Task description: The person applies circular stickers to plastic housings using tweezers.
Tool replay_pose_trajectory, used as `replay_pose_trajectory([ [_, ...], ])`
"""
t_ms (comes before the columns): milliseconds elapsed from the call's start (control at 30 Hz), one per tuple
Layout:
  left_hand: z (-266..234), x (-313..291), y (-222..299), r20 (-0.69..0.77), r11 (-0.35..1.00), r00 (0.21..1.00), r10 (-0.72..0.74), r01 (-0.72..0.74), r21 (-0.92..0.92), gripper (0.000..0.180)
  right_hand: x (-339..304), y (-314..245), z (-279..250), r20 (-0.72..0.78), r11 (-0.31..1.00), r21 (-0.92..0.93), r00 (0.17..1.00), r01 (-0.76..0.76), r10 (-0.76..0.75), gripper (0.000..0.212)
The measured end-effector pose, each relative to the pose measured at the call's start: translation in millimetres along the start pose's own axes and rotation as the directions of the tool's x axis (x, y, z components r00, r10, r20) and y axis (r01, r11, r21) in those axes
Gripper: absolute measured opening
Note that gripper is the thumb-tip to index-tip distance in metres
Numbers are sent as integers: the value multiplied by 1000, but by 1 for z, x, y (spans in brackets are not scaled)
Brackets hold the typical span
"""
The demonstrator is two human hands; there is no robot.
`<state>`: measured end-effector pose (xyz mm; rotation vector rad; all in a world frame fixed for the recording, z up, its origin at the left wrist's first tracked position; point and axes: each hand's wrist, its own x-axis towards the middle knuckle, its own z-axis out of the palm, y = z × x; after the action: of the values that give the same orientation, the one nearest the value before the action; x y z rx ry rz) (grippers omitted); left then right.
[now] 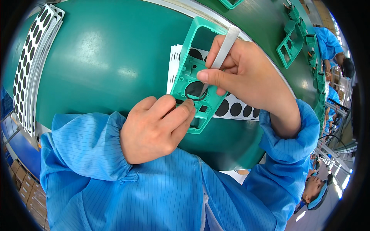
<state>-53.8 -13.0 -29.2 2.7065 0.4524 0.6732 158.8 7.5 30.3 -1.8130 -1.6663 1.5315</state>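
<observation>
A green plastic housing (189, 73) with a large frame opening lies tilted on the green table, over a white sheet of black round stickers (236, 109). My right hand (246, 73) pinches metal tweezers (226, 46), their tips pointing down at a black disc (192, 89) in the housing's round opening. Whether the tips grip the disc's edge I cannot make out. My left hand (156, 129) holds the near left side of the housing, with curled fingers and a fingertip at the lower rim of the round opening.
A stack of white sheets with black round stickers (32, 57) lies at the far left of the table. Beyond a pale rail at the right, more green housings (290, 45) stand on a green surface. People in blue (327, 42) sit farther along.
</observation>
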Motion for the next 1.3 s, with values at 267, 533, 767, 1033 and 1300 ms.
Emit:
replay_pose_trajectory([
  [267,-2,0,-3,-4,1000,1000,-10,10,-7,35,2,-2,3,-36,999,32,999,19,-17,20],
  [533,-1,-1,-6,-9,1000,1000,-7,7,-1,36,5,-1,6,-18,1000,20,1000,4,-4,19],
  [767,4,1,-8,-22,1000,1000,-12,12,9,36,8,4,5,-30,1000,16,1000,4,-3,18],
  [1033,1,3,-12,1,1000,1000,-20,20,14,32,10,4,7,-49,998,66,999,-19,22,18],
  [1300,6,6,-16,47,1000,999,-27,26,10,30,12,11,5,-74,995,104,997,-4,11,19],
])
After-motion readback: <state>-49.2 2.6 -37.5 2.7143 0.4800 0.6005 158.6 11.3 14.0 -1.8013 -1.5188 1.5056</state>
